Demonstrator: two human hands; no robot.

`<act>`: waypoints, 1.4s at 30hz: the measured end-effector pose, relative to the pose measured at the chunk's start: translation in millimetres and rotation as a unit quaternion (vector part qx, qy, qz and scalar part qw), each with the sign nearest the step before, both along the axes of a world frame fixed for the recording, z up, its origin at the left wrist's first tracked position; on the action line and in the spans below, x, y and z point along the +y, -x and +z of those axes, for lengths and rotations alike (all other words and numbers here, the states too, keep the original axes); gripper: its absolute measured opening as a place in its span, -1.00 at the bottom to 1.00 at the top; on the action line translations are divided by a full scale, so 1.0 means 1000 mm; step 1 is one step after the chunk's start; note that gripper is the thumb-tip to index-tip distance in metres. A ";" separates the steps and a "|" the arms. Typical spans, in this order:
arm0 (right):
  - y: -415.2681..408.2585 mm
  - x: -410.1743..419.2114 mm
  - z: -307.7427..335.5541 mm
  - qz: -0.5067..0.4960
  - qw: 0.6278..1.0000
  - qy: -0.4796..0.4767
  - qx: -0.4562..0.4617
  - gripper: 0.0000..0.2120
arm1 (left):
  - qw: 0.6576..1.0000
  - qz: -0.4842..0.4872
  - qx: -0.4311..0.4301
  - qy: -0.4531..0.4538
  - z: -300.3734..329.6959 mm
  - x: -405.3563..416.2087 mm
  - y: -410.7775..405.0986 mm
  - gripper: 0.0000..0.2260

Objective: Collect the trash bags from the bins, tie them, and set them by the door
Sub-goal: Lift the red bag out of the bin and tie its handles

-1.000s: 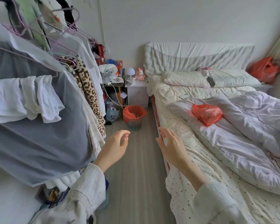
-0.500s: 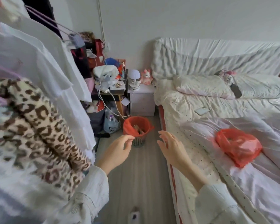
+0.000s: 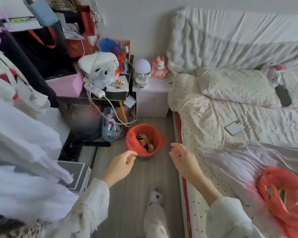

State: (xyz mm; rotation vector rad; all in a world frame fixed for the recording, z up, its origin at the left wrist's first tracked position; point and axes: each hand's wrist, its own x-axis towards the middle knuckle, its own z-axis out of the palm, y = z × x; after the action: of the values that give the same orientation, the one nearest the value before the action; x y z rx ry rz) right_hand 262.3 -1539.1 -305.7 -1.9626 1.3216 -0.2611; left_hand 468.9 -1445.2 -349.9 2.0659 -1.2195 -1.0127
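The bed (image 3: pixel 230 117) fills the right side, and one red bag (image 3: pixel 286 200) lies on it. The bin (image 3: pixel 144 158) stands on the floor beside the bed, lined with an orange trash bag (image 3: pixel 132 143). I judge the approach step: left hand (image 3: pixel 120 165) and right hand (image 3: pixel 184 160), both loosely curled and empty, must next grip the bag's rim.

The bin (image 3: pixel 143 158) stands on the floor (image 3: pixel 131 200) between the cluttered surface (image 3: pixel 110 97) on its left and the bed (image 3: pixel 213 121) on its right, a bag (image 3: pixel 287 200) and a phone (image 3: pixel 234 127) lying on the bed.
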 end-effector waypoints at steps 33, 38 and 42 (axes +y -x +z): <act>-0.120 -0.331 -0.586 -0.511 0.743 -0.400 -0.165 -0.76 | 0.738 0.481 0.434 -0.189 -0.536 -0.244 -0.140 -0.76; -0.132 -0.342 -0.560 -0.494 0.791 -0.345 -0.104 -0.93 | 0.740 0.559 0.311 -0.205 -0.519 -0.257 -0.145 -0.91; -0.135 -0.339 -0.544 -0.446 0.837 -0.302 -0.102 -0.78 | 0.754 0.553 0.288 -0.207 -0.505 -0.261 -0.136 -0.65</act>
State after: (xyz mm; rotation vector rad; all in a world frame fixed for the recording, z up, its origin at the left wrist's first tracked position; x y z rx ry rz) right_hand 396.9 -1878.0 -849.6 -0.6825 1.8125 -0.4097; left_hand 604.4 -1706.6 -854.6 1.9753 0.6050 -1.1476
